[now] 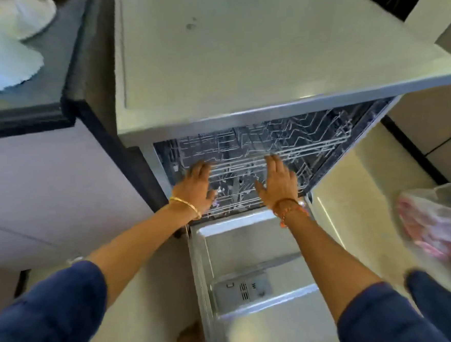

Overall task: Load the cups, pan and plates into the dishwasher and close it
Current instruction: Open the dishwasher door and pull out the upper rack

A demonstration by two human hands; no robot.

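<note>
At the centre of the frame, the left hand (193, 185) and the right hand (278, 181) are reaching into the open dishwasher (238, 63), fingers spread flat and holding nothing, both lying against the front of the wire rack (311, 148). Whether they are pressing on the wires or only touching them is not clear (the frame is rather blurred). The rack is sitting inside the tub, and no cups, pan or plates are showing in it. Below the hands, the door (251, 249) is lying folded down toward the bottom of the frame, its detergent compartment (240, 290) facing up. At upper left, pale plates (3, 58) are waiting on the dark counter (52, 76), well apart from the machine. A plastic bag (441, 219) is lying on the floor at right. Loading is, I judge, only just being prepared: the next move probably calls for curling the fingers round the rack's front wire and drawing it out evenly over the door.
</note>
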